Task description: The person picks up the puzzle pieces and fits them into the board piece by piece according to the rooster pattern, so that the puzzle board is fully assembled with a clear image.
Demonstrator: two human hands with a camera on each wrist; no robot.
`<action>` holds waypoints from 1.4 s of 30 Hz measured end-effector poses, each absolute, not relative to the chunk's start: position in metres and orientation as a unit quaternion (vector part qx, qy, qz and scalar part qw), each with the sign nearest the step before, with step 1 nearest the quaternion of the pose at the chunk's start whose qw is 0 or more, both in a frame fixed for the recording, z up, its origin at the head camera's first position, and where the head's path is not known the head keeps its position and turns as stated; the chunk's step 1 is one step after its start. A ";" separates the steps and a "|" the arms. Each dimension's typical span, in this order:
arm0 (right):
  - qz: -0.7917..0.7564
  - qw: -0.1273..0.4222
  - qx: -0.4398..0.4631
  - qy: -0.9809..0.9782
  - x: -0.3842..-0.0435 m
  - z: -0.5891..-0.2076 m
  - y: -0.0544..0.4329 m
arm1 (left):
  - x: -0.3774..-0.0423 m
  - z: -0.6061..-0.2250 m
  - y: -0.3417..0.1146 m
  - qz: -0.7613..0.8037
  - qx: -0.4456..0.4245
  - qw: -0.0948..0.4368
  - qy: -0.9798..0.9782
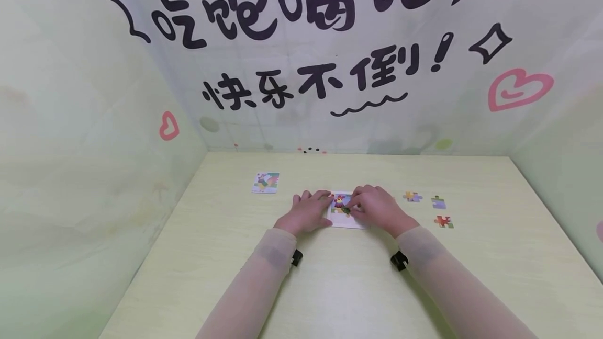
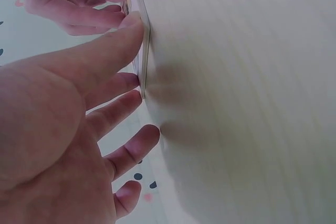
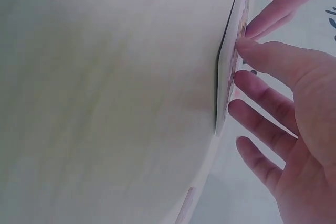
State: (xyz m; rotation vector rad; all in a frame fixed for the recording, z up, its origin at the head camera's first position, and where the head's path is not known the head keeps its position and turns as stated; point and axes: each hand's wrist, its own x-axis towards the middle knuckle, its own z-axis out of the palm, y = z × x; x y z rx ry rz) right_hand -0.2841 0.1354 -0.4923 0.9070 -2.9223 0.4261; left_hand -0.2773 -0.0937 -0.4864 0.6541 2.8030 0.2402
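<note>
A small jigsaw puzzle in a white tray (image 1: 343,222) lies on the table, with a colourful picture in its upper part. My left hand (image 1: 308,213) rests along the tray's left side, its thumb (image 2: 128,35) at the near edge and a fingertip at the far left corner. The other left fingers are spread, fairly straight. From the right, my right hand (image 1: 379,208) reaches over the tray and pinches a dark green puzzle piece (image 1: 346,210) between thumb and index finger, low over the picture. The remaining right fingers (image 3: 262,124) are loosely bent. The hand hides the tray's right part.
Three loose puzzle pieces lie right of the tray: a yellow-purple one (image 1: 412,196), a green-lilac one (image 1: 438,202) and a red one (image 1: 444,221). A square picture card (image 1: 266,182) lies at the back left. Printed walls (image 1: 301,130) enclose the table's back and sides.
</note>
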 end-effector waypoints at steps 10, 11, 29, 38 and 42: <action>0.156 0.038 0.279 -0.947 -0.275 -0.488 0.140 | -0.277 -0.486 -0.094 0.084 0.224 0.127 0.963; 0.156 0.037 0.276 -0.948 -0.275 -0.489 0.141 | -0.276 -0.485 -0.094 0.084 0.224 0.127 0.962; 0.167 0.056 0.242 -0.954 -0.252 -0.486 0.189 | -0.276 -0.485 -0.090 0.077 0.219 0.124 0.965; 0.170 0.077 0.233 -0.954 -0.246 -0.484 0.206 | -0.278 -0.490 -0.090 0.079 0.221 0.123 0.964; 0.171 0.065 0.232 -0.955 -0.243 -0.480 0.213 | -0.278 -0.489 -0.090 0.075 0.220 0.124 0.965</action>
